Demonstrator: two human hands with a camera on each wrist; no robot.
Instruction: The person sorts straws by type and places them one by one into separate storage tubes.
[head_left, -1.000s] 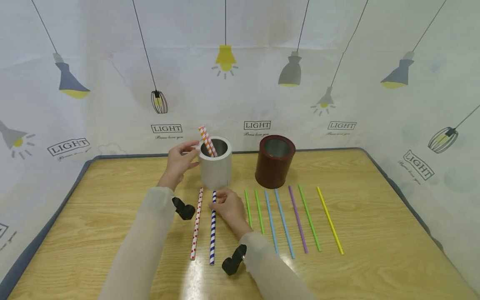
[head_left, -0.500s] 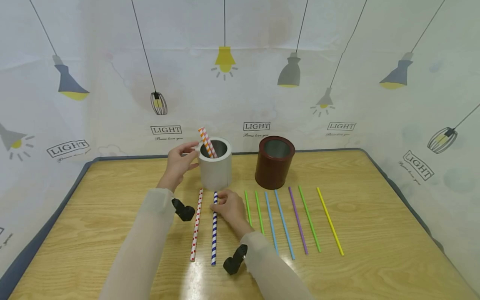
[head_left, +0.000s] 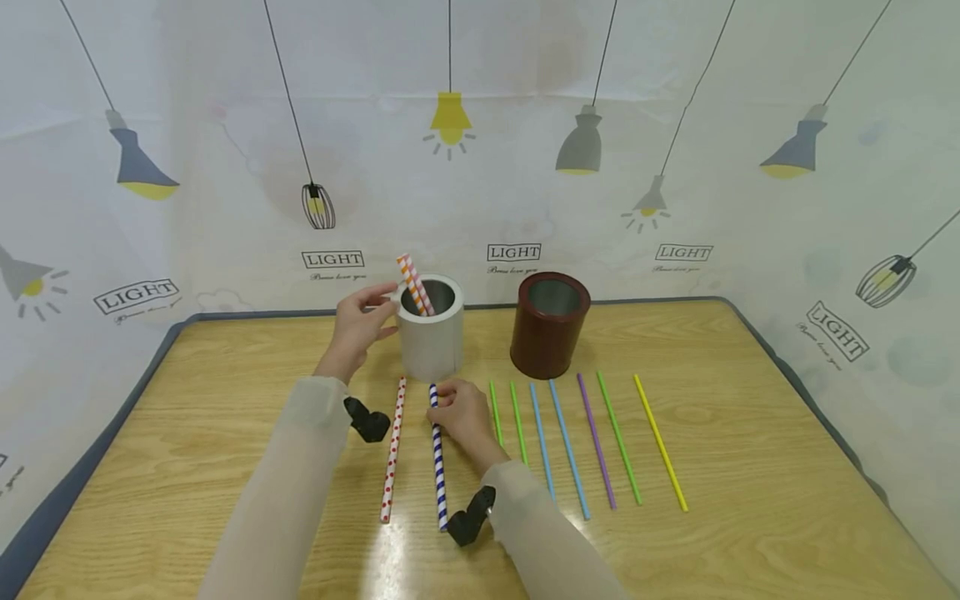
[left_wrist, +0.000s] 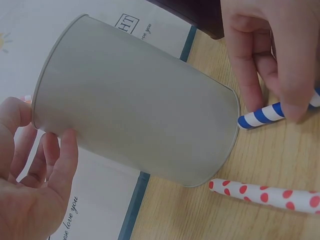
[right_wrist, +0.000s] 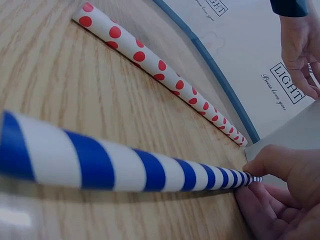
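Observation:
In the head view, my left hand (head_left: 357,327) is at the left side of a white can (head_left: 432,346), its fingertips touching near the rim. An orange-striped straw (head_left: 409,277) and a pink-striped straw (head_left: 424,297) lean inside that can. My right hand (head_left: 467,421) pinches a blue-striped paper straw (head_left: 438,475) near its far end, between thumb and finger. The right wrist view shows the blue-striped straw (right_wrist: 120,162) running along just over the table; whether its near end touches the wood is unclear. A red-dotted straw (head_left: 392,458) lies to its left.
A dark red can (head_left: 550,329) stands to the right of the white one. Several thin plastic straws lie in a row on the right, from green (head_left: 520,421) through blue and purple (head_left: 597,442) to yellow (head_left: 660,442). Behind the table (head_left: 765,467) hangs a lamp-printed backdrop (head_left: 510,183).
The blue-striped straw has shifted slightly right with my right hand, its near end most, away from the red-dotted straw. My left hand and both cans stay where they were.

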